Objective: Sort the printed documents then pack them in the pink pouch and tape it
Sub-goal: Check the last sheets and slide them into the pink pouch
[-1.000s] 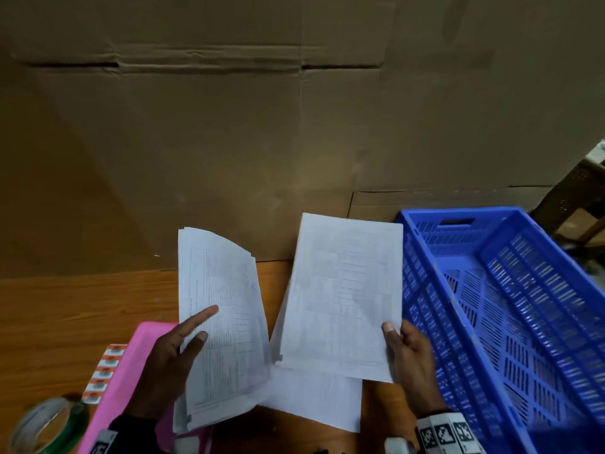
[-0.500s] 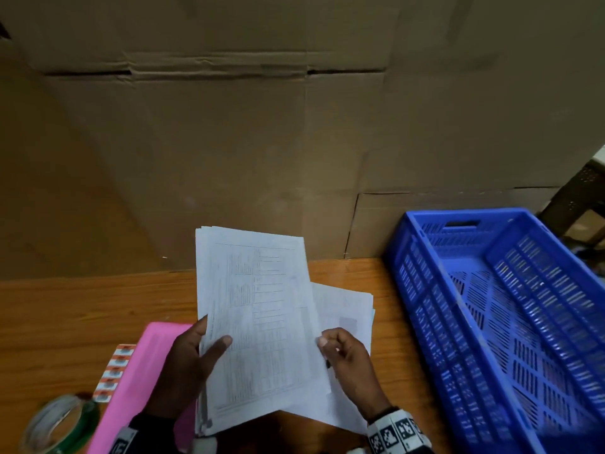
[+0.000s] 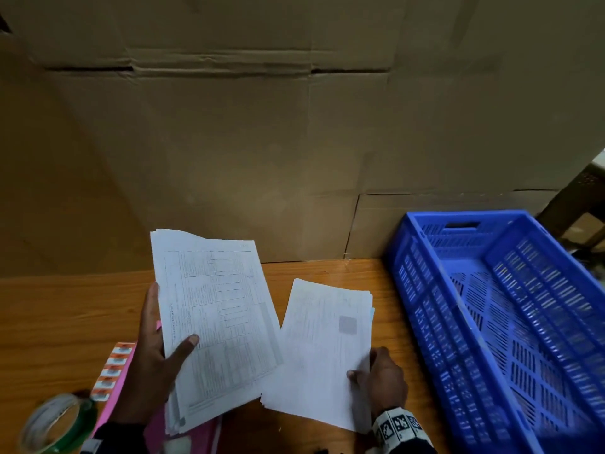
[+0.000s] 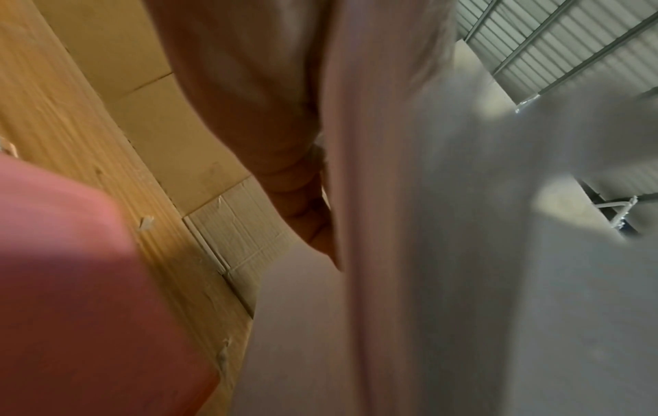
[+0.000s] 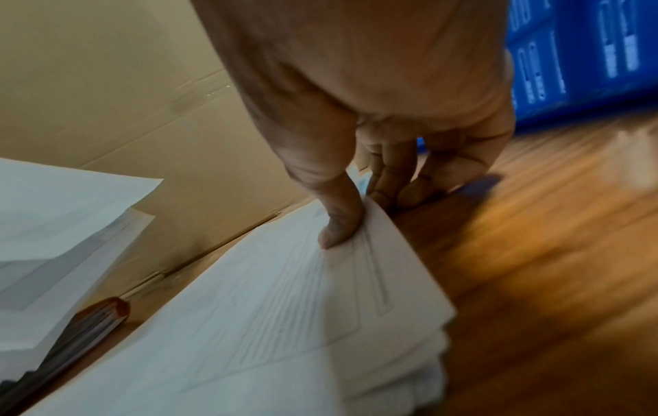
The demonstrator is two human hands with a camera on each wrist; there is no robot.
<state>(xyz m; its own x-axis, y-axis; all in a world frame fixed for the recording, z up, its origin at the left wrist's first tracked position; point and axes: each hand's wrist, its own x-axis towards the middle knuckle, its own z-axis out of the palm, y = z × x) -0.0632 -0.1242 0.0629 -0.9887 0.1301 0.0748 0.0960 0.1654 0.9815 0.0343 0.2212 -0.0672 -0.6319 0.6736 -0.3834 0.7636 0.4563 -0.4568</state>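
Head view: sorting underway. The left hand (image 3: 149, 371) grips a sheaf (image 3: 212, 319) at seven o'clock above the pink pouch (image 3: 111, 398); the right hand (image 3: 381, 376) pinches the table pile (image 3: 324, 348) at five o'clock. Next, judging: merge squarely, then pouch.

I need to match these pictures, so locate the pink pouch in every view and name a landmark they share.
Head: pink pouch, bottom left, under the left hand.
Left wrist: blurred pink mass, lower left.
Right wrist: cannot tell.
Shared landmark: the wooden table.
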